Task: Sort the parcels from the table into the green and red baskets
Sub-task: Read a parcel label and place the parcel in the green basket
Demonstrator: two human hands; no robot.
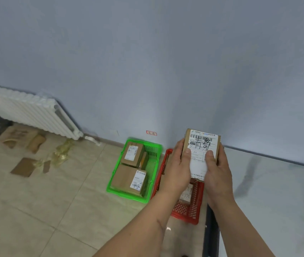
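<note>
Brown cardboard parcel (202,145), white barcode label with black handwritten characters.
Left hand (180,165) and right hand (216,169) both clamp it, thumbs pressing the label.

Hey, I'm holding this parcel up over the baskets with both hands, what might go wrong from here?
1. The parcel label's lower end hangs loose under your left hand and right hand; it may tear or snag.
2. The green basket and red basket sit side by side, so a careless drop could land in the wrong one.
</note>
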